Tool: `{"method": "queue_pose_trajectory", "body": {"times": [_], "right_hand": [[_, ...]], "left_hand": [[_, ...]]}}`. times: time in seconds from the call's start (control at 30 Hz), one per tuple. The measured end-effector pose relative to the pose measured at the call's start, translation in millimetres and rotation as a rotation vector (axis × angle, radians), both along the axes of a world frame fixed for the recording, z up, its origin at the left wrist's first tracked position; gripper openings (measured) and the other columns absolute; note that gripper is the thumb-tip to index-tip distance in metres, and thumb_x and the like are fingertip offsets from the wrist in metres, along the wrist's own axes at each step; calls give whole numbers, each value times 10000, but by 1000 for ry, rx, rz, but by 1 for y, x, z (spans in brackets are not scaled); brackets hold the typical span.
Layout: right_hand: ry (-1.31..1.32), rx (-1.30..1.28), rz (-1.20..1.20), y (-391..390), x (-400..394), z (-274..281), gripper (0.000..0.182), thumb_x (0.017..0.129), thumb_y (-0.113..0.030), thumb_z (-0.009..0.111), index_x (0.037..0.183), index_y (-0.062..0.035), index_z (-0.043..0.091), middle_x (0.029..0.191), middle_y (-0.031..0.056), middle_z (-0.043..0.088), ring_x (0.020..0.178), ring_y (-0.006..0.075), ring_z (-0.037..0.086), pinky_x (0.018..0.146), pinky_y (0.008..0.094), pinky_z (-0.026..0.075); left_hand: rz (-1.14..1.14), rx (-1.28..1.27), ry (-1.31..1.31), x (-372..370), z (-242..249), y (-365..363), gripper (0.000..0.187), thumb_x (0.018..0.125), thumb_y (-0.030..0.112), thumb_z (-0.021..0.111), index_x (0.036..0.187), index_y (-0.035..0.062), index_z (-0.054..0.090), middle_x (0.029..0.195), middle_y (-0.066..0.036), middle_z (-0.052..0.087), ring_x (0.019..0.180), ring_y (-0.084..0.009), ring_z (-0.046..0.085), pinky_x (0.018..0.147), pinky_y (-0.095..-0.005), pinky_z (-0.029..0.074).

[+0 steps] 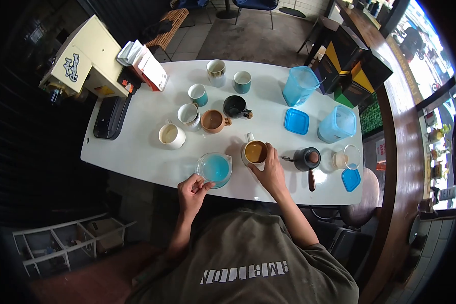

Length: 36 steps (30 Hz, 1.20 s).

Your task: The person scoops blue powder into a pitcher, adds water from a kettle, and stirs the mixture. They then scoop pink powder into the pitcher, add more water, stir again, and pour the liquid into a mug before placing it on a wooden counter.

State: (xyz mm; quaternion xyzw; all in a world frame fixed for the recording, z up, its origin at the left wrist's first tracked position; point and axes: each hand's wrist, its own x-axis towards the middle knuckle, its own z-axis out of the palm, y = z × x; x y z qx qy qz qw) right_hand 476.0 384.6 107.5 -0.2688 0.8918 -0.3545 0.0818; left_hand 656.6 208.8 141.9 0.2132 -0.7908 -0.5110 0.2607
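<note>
My left hand (191,187) is closed, its fingers pinching the near-left side of a clear glass jug (215,169), where the handle seems to be. The jug has a small spout and looks bright blue inside. My right hand (269,169) wraps round the near-right side of a mug (255,152), thumb and fingers on its wall. That mug has a pale handle pointing away from me and a coffee-brown inside. Both stand on or just over the white table (152,162). To the right of the mug is a dark pot (307,159) with a brown handle.
Several cups, including a brown cup (213,121), a black cup (235,107) and a cream cup (172,136), stand beyond my hands. Blue containers (337,124), blue lids (296,121) and a glass vessel (350,157) are on the right. A cream machine (93,55) stands back left.
</note>
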Motion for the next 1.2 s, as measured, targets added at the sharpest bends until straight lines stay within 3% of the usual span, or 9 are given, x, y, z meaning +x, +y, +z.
{"method": "queue_pose_trajectory", "body": {"times": [0.2,0.23,0.33,0.37,0.67,0.93,1.0,1.03,1.2], "right_hand": [[165,-15,52,18,16,32,889,828,-233,735,1507,-59,188,1361,205,430,1004,375,639,704,420,573],[129,-21,69,22,20,45,764,845,-215,714,1472,-97,293,1332,177,454,924,349,659,658,410,570],[74,7,180,33,23,60,620,851,-201,706,1388,-105,412,1297,146,473,835,327,665,642,407,563],[16,-25,180,33,24,66,486,859,-187,693,1292,-97,491,1262,113,498,772,311,661,619,408,550],[-44,-170,294,-1,20,65,346,858,-123,687,1178,-52,578,1093,121,592,852,281,659,729,399,538],[-20,-282,261,-108,10,33,438,838,-121,700,1237,-49,535,1158,144,595,893,302,649,745,407,535],[-126,-174,145,-135,1,30,557,817,-129,715,1314,-85,467,1232,146,563,940,338,646,744,431,536],[124,-135,178,-146,-8,22,696,796,-153,730,1402,-138,388,1359,152,488,1008,363,639,773,443,550],[97,93,139,-170,-20,13,815,780,-176,738,1477,-192,316,1503,156,351,1097,370,617,833,440,568]], "left_hand": [[100,-40,-7,14,5,24,411,815,153,806,690,15,439,576,38,339,532,-43,254,472,-224,224],[120,-26,-1,17,7,26,411,814,143,806,689,17,435,578,39,337,534,-42,253,473,-223,223],[157,-21,4,23,5,28,413,815,127,805,686,19,427,581,39,336,536,-42,251,474,-220,223],[172,-37,17,23,5,26,415,815,120,803,685,19,422,583,39,336,537,-43,250,475,-219,225],[141,5,3,20,8,-24,438,804,148,814,673,35,411,601,53,323,559,-36,247,492,-229,212],[13,-41,7,42,4,-105,424,784,154,825,687,33,431,593,43,365,532,-39,268,467,-229,228],[1,-20,-8,48,1,-122,437,783,180,828,671,49,427,594,55,344,539,-30,265,474,-224,214],[-6,-45,-8,49,-1,-130,440,781,183,831,671,48,426,594,54,343,538,-30,265,473,-225,214],[-46,-12,-17,55,-4,-160,452,778,200,836,671,45,426,592,53,336,534,-34,265,473,-224,213]]}}
